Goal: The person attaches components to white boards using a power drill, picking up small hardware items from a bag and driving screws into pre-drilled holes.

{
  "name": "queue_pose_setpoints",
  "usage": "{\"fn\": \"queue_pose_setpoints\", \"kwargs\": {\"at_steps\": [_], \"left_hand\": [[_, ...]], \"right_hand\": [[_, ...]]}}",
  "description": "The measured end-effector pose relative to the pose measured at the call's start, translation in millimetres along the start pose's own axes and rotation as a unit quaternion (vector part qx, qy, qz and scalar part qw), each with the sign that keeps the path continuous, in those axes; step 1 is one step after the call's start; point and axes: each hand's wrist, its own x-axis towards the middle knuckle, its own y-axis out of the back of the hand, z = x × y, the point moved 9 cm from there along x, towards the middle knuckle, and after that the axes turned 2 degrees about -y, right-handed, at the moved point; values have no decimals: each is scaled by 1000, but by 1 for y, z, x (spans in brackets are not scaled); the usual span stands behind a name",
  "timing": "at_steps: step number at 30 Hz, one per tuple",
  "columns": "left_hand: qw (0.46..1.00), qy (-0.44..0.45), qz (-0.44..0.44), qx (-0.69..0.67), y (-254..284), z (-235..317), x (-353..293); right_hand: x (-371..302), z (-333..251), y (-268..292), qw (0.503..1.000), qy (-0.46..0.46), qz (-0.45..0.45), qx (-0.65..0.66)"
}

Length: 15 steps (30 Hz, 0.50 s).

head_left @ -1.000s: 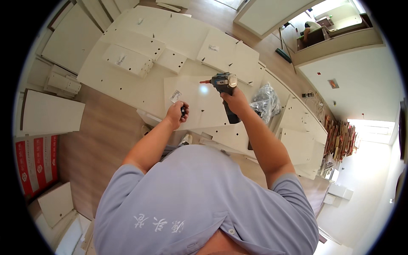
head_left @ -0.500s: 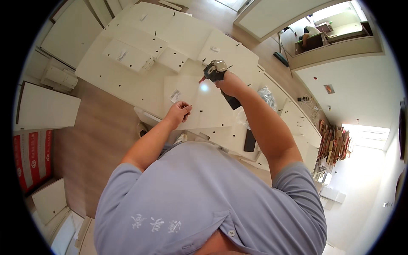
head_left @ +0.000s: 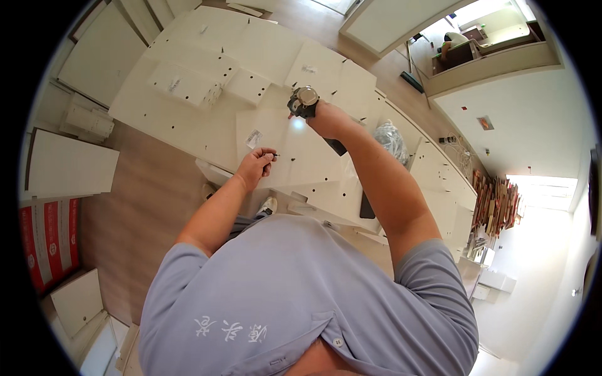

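My right hand [head_left: 330,120] is wrapped round the grip of a cordless drill [head_left: 304,99], a black body with its work light shining on the board below. The drill is over a white panel [head_left: 276,135] lying on the work surface. Closer to me, my left hand [head_left: 254,168] pinches a small dark screw [head_left: 275,155] between thumb and fingers, just above the panel's near part. A paper label [head_left: 254,138] lies beyond that hand. Several dark pegs, such as one peg [head_left: 293,159], stand upright in the panels.
Smaller white boards [head_left: 248,86] lie farther back. To the right of the drill are a clear plastic bag [head_left: 391,141] and a black phone [head_left: 367,205], partly behind my forearm. Red and white cartons [head_left: 50,235] stand at left. Another person [head_left: 453,41] bends in the far room.
My right hand and the drill have shifted slightly left. My left hand has turned a little, and the dark screw in its fingertips now shows.
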Motion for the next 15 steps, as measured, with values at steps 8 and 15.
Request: {"fn": "queue_pose_setpoints", "kwargs": {"at_steps": [8, 15], "left_hand": [[996, 11, 41, -81, 8, 1, -4], [992, 59, 13, -115, -8, -3, -26]], "right_hand": [[-78, 35, 18, 974, 30, 28, 225], [-184, 74, -60, 797, -49, -46, 600]]}}
